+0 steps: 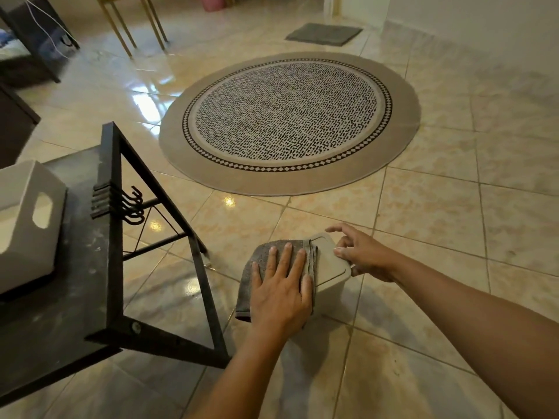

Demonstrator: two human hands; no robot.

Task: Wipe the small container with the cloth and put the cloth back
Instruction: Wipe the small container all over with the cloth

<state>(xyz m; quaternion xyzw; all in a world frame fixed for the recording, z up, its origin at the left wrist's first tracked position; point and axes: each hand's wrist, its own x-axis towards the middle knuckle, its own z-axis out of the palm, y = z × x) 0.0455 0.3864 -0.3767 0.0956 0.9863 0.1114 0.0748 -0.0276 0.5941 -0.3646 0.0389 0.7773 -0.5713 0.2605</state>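
Pressing cloth (266, 261) onto small container (331, 267), left hand (281, 294) flat.

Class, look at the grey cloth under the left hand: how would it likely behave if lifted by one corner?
The cloth probably flops: it already drapes over the container edge and hangs down. It looks thin and light. The left hand lies flat on it, so it may slide on the smooth lid.

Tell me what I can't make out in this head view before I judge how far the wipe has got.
- Left part of the small pale plastic container's lid: covered by the folded grey cloth and the flat left hand.
- Container's right side: hidden behind the right hand.
- Whether the container is clean: too small to tell.
- White handled bin on the black table: cut off by the left edge.
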